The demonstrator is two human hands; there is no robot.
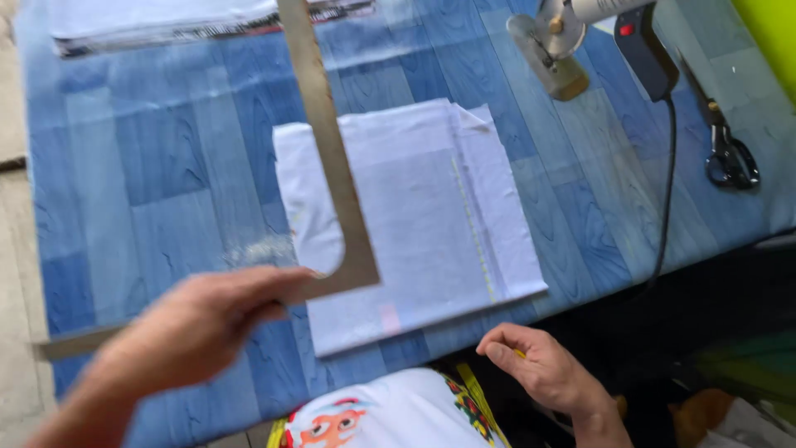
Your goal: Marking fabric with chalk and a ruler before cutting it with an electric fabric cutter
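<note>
Head view, only one there was.

Left hand (195, 328), lower left of frame, was clamped on the short leg of a metal L-square (327, 158). Thumb and fingers pinched that leg near the corner. The long leg ran up to the top edge of the frame, crossing the left part of the folded white fabric (414, 224). Whether the square lay flat on the cloth or hung just above it, couldn't tell; the hand was motion-blurred.

Right hand (539, 365), lower centre-right at the near table edge, was loosely curled with fingers together, apparently pinching something small and yellow, maybe chalk. Too small to be sure. It was off the fabric, just below its lower right corner.

The fabric sat mid-frame on the blue wood-grain table cover (149, 166), stacked and squared. A faint dashed yellowish line (473, 224) ran down its right part, so one marked line looked done. No line visible on the left part under the square; my read was that marking there was still to do. No cut visible in the cloth.

Upper right: rotary electric cutter (580, 41) with its cord (667, 182) trailing to the table edge, untouched. Scissors (730, 149) at far right, also untouched. Another fabric stack (166, 21) sat upper left.

Overall: layout stage, partly marked, cutting not begun, judging by this.
</note>
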